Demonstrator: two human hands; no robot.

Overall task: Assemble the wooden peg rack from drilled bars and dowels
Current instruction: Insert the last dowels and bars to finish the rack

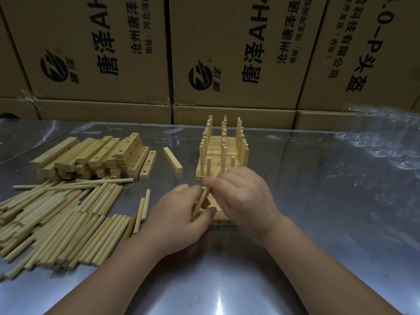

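Centrally, left hand [179, 215] gripping dowel [201, 200], rack [223, 153] beyond

Warehouse or packing workshop: stacked printed cartons [227, 53] behind a steel table [318, 201] (plastic wrap [381, 137] at right), bulk dowel heap [56, 219].

dim overhead light, glare on steel table [318, 201], blurred fingers, curved edges.

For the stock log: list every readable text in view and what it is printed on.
"唐泽AH", cut off at the frame's top: left carton and middle carton, printed sideways.
"沧州唐泽通" and "地址:河北河间", both cut off: the same two cartons.
"科技有限公司", "开发区(西区)", "0-P头盔": right carton.
Small characters beside the round logos: too blurred to read.
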